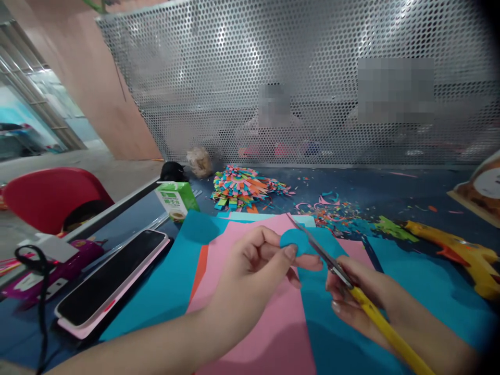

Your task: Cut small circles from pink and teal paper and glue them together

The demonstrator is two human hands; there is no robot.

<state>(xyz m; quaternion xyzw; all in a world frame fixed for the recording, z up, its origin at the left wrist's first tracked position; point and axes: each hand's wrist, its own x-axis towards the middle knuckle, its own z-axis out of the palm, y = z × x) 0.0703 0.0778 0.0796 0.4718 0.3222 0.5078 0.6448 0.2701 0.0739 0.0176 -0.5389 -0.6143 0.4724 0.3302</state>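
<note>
Blue, the disc [292, 239] sits pinched in the left hand [255, 271] above the pink sheet [277, 328]; the right hand [367, 291] grips the scissors [358, 296], blades beside its right edge. Turning the disc, not the scissors, should keep the rim smooth.

Your head camera looks forward and down, from close by, at your hands [258, 276] over the table [359, 182].

Dk-blue tbl [351, 182] is carrying blue & pink paper sheets [265, 323] ctr; grn carton [176, 200] is standing L of multicol. paper pile [238, 186], scraps [344, 221] are lying R of it, ylw glue gun [466, 251] is resting far R.
</note>
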